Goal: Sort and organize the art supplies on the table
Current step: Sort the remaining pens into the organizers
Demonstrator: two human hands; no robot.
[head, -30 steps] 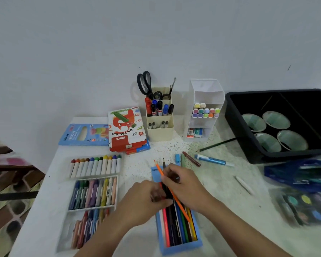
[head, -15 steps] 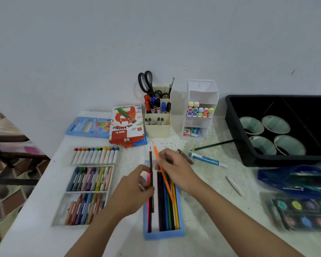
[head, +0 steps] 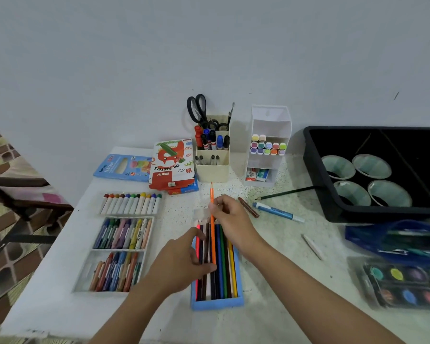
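Inside the blue tray [head: 216, 304] — coloured pencils [head: 224, 274]; orange pencil [head: 211, 194] pinched above.

Centred on table [head: 60, 281]: pencil box [head: 216, 304]; at nine o'clock, crayon trays [head: 85, 271]; at twelve, pen holders [head: 212, 170]; at two, bin [head: 333, 209].

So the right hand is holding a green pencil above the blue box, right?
Not quite. The pencil pinched in the right hand is orange, not green. The head view shows it held above the blue box, as you said.
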